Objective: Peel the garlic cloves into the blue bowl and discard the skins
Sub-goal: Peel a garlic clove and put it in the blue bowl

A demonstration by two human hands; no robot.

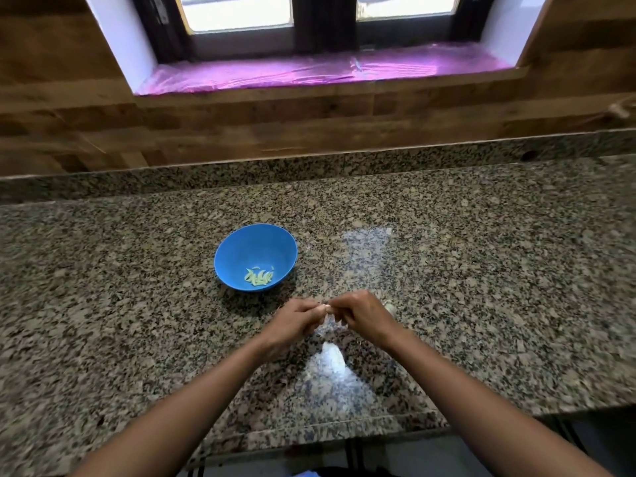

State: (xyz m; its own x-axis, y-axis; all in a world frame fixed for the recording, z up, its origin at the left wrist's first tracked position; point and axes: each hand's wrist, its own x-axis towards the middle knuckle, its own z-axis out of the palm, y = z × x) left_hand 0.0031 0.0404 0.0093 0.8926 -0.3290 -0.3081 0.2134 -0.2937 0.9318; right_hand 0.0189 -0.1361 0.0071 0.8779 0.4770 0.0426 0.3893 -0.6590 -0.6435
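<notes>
A blue bowl [255,256] sits on the granite counter with several pale peeled garlic cloves [258,277] at its bottom. In front of the bowl and to its right, my left hand [294,321] and my right hand [361,313] meet fingertip to fingertip, both pinching one small garlic clove [327,308] between them. Thin whitish skin [328,323] hangs below the fingers. A pale garlic piece [390,307] lies on the counter just behind my right hand, partly hidden by it.
The speckled granite counter [481,270] runs left and right, with its front edge near me. A wooden back wall [241,132] and a window sill covered in pink film [327,68] stand behind it. Bright window glare [330,366] lies on the counter under my hands.
</notes>
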